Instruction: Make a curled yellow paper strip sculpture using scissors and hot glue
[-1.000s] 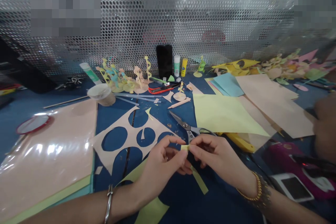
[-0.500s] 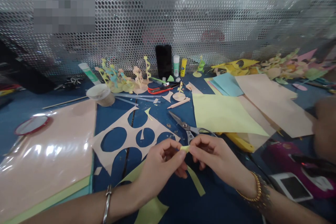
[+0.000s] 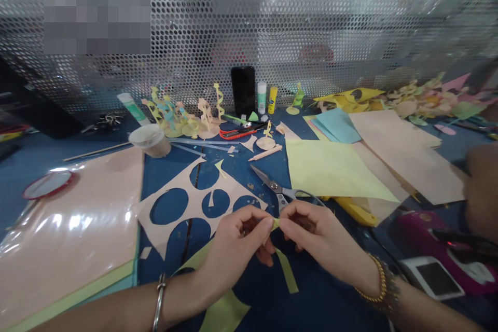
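Note:
Between my two hands a narrow yellow-green paper strip (image 3: 288, 271) is held, its free end hanging down toward the blue table. My left hand (image 3: 243, 244) pinches it between thumb and forefinger. Facing it closely, my right hand (image 3: 315, 233) pinches the same strip at the fingertips, which partly hide it. Just beyond my right hand lie grey-handled scissors (image 3: 275, 187), blades pointing away to the left. A pale pink sheet with round holes (image 3: 179, 198) lies left of my fingers. Under my left wrist is a cut yellow-green paper scrap (image 3: 225, 314).
Several spiral paper pieces (image 3: 167, 114) stand at the back beside a paper cup (image 3: 150, 141). A black phone (image 3: 243, 91) leans on the perforated metal panel. Coloured sheets (image 3: 334, 166) lie right, near a magenta device (image 3: 447, 249). Another person's blurred arm (image 3: 482, 187) is at the right edge.
My fingertips have drawn slightly closer together on the strip, and less of it shows between them. The strip's hanging end has shifted a little left.

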`<state>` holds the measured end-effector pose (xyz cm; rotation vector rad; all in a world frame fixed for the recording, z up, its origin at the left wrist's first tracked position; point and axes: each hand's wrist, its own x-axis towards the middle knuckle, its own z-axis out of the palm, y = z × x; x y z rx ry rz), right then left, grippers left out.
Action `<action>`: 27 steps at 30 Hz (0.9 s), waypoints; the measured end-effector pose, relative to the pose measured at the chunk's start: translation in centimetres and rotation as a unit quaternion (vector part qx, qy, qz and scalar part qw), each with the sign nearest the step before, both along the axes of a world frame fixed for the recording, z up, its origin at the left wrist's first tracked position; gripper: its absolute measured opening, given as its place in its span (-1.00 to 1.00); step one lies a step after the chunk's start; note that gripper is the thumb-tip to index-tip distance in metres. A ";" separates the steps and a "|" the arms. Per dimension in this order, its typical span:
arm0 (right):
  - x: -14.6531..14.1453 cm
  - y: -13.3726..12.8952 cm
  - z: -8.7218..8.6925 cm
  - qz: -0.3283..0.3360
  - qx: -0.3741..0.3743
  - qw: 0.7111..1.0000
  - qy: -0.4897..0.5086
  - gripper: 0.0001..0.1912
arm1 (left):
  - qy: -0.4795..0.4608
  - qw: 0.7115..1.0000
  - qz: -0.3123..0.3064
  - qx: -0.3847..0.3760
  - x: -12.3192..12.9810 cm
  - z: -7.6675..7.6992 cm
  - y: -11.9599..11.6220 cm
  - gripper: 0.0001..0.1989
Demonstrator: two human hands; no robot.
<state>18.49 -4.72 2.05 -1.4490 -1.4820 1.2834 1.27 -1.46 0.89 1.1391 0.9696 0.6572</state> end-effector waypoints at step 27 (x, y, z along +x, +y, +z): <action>-0.2 0.0 0.3 -0.008 -0.027 1.000 0.013 -0.78 | 0.008 1.000 0.021 0.009 0.0 0.2 0.0 -0.85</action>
